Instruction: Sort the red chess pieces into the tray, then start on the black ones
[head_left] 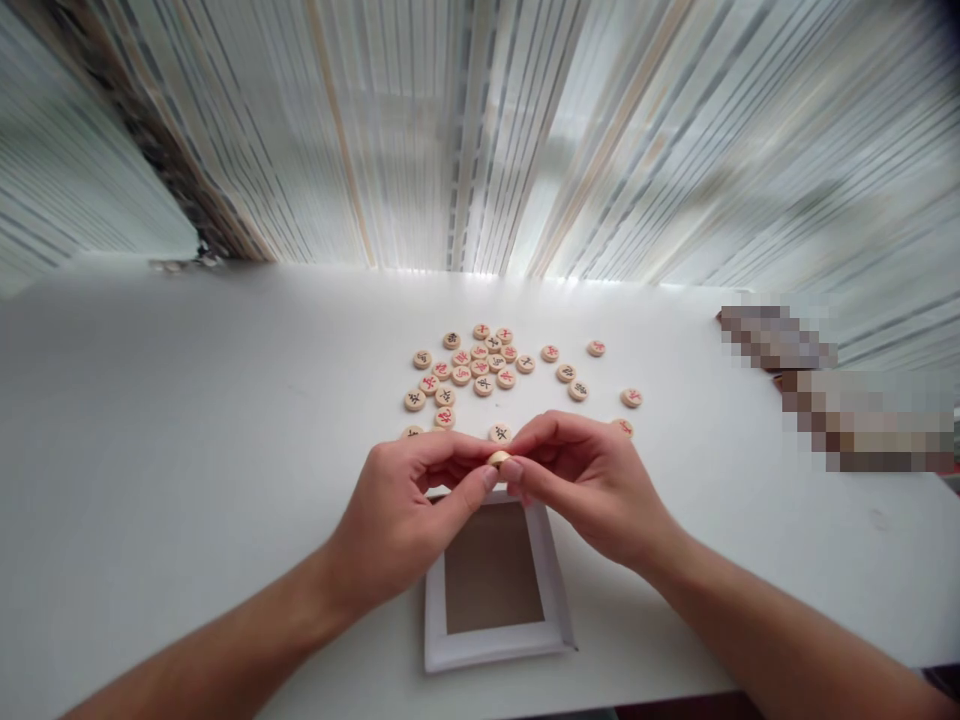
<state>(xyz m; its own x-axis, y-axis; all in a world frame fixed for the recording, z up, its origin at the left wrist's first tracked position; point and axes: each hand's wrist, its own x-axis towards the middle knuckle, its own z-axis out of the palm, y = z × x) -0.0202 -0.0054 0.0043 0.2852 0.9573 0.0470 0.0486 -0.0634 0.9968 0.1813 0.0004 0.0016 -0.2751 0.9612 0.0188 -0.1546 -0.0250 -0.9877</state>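
Note:
Between the thumbs and fingertips of both hands is a round wooden xiangqi piece [499,459], tilted so its marked face is not readable. My left hand [420,510] pinches it from the left, and my right hand [585,480] from the right. Just beyond the fingertips lies another xiangqi piece with a black character [500,433]. Below the hands sits an open white box [501,645] with a brown inside; its far edge is partly hidden by the hands. Several more pieces with red or black characters [480,367] lie flat farther back.
All of this is on a white table [187,450]. A few pieces are scattered to the right, such as a red-marked one [631,397]. Blurred-out objects [862,420] lie at the right edge. A striped curtain [405,130] hangs along the table's back edge.

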